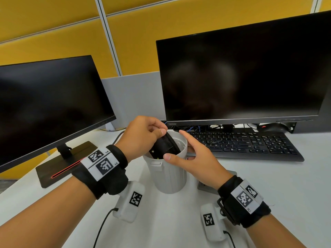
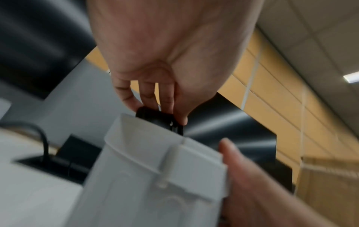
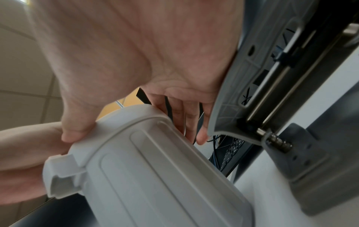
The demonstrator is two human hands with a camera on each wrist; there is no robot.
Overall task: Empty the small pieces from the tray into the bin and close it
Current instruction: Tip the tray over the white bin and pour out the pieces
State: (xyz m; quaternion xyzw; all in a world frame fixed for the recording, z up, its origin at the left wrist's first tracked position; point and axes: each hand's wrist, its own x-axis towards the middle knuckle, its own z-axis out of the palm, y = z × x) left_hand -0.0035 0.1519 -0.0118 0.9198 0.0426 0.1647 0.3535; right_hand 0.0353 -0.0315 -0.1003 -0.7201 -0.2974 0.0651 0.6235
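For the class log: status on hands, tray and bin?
Left hand tips black tray into white bin. Right hand grips bin rim. Bin open. Nothing blocking.

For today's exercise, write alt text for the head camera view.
A left hand tips a small black plastic tray into an open white plastic bin that the right hand steadies, on a white desk before two dark monitors.

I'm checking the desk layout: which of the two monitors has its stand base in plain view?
The left monitor, the smaller-looking angled one: its flat dark base with a red line lies on the desk. The right monitor shows only a short neck behind the keyboard.
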